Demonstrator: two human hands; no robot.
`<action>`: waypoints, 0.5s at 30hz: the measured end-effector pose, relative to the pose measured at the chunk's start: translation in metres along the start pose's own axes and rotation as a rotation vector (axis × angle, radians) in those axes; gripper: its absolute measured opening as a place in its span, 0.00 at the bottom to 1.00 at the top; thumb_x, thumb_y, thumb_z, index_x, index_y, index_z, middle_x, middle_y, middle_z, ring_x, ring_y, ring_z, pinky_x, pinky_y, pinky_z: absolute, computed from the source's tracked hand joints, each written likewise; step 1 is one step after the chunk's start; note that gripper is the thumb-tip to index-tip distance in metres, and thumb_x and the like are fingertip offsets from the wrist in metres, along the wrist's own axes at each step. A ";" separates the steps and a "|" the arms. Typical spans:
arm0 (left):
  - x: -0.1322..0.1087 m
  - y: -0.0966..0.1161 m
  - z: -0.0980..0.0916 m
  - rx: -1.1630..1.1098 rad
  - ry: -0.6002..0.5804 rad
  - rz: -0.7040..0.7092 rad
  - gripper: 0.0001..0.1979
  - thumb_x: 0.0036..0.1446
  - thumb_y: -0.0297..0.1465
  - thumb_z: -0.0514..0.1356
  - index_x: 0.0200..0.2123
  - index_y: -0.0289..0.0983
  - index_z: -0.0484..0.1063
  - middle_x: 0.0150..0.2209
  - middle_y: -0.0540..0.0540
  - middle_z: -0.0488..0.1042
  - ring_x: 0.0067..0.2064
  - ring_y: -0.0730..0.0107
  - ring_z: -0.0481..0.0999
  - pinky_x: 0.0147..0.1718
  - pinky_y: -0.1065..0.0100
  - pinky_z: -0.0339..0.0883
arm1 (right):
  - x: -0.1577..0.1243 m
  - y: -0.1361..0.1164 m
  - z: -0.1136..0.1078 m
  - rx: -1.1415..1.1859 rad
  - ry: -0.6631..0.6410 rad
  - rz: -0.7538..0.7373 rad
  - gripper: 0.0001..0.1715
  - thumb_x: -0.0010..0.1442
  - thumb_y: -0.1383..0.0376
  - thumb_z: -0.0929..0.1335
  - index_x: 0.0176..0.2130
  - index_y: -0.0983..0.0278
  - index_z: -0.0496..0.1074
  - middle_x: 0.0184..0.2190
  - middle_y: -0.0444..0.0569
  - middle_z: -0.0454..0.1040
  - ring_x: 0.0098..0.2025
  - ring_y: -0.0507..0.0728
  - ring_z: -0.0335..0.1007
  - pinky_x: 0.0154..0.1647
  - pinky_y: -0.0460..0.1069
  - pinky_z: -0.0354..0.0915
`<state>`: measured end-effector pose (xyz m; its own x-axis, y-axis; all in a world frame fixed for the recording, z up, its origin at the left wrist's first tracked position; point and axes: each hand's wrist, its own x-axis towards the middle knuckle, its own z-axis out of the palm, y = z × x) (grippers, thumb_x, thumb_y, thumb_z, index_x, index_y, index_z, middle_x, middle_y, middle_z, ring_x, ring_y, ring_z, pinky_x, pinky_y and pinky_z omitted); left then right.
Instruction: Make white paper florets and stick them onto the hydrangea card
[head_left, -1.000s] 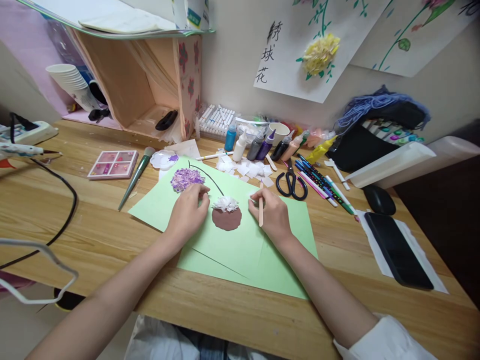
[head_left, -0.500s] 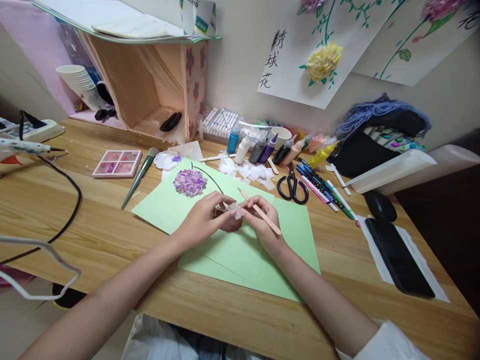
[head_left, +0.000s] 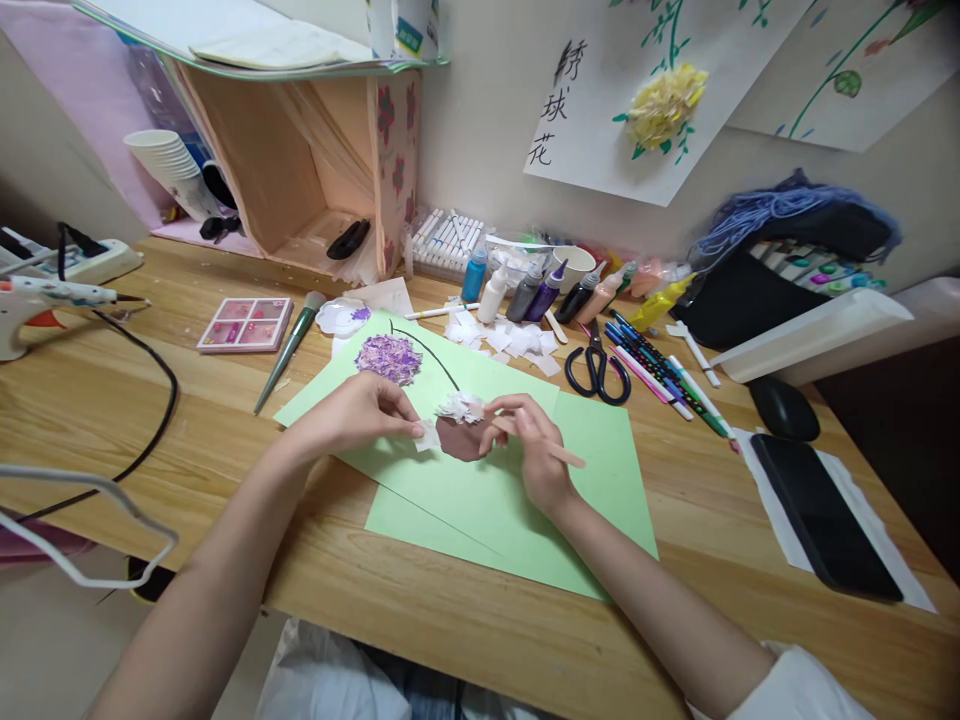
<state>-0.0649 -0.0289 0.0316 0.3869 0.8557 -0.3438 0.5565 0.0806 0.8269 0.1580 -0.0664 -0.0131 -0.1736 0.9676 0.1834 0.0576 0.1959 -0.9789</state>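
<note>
A small white paper piece [head_left: 427, 436] is pinched between the thumb and fingers of my left hand [head_left: 366, 415], low over the green paper [head_left: 585, 500]. To its right lies a brown rounded shape [head_left: 459, 441] with a cluster of white paper scraps [head_left: 457, 406] at its upper edge. My right hand [head_left: 536, 440] holds a flat wooden stick [head_left: 564, 455]; its fingertips are at the right side of the brown shape. A purple paper-petal flower [head_left: 388, 358] sits on the green sheet beyond my left hand, with a dark curved stem line beside it.
Behind the green sheet lie white paper scraps [head_left: 517, 345], paint bottles [head_left: 544, 292] and black-handled scissors [head_left: 598, 375]. Pens [head_left: 652, 365] and a phone [head_left: 825, 515] are at right. A brush [head_left: 289, 350], pink case [head_left: 245, 325] and glue gun [head_left: 52, 295] with its cord are at left.
My hands have moved apart from around a crumpled white piece. The left went left and now pinches a white paper piece; the brown shape and white cluster have come into fuller view.
</note>
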 end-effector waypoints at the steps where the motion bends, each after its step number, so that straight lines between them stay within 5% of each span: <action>1: 0.000 -0.001 0.000 0.012 0.013 -0.005 0.09 0.41 0.36 0.65 0.24 0.36 0.77 0.23 0.48 0.77 0.26 0.71 0.72 0.24 0.73 0.61 | -0.002 -0.001 0.001 -0.071 -0.043 -0.009 0.15 0.65 0.59 0.54 0.38 0.61 0.65 0.20 0.42 0.69 0.24 0.53 0.66 0.30 0.49 0.62; 8: 0.007 -0.001 0.013 0.027 0.031 -0.023 0.10 0.41 0.35 0.64 0.24 0.34 0.77 0.23 0.47 0.77 0.25 0.71 0.72 0.24 0.73 0.61 | -0.005 -0.001 0.005 -0.475 -0.211 -0.273 0.14 0.64 0.65 0.56 0.30 0.62 0.65 0.24 0.45 0.68 0.30 0.53 0.64 0.34 0.47 0.59; 15: 0.009 -0.006 0.013 0.014 0.053 -0.017 0.10 0.42 0.36 0.63 0.25 0.33 0.77 0.25 0.46 0.77 0.27 0.70 0.73 0.26 0.72 0.62 | -0.002 0.001 0.006 -0.466 -0.172 -0.190 0.12 0.65 0.64 0.58 0.31 0.62 0.64 0.25 0.44 0.66 0.30 0.53 0.63 0.34 0.47 0.59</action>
<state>-0.0549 -0.0282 0.0180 0.3381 0.8802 -0.3332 0.5731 0.0883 0.8147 0.1525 -0.0690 -0.0146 -0.3800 0.8757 0.2978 0.4338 0.4531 -0.7788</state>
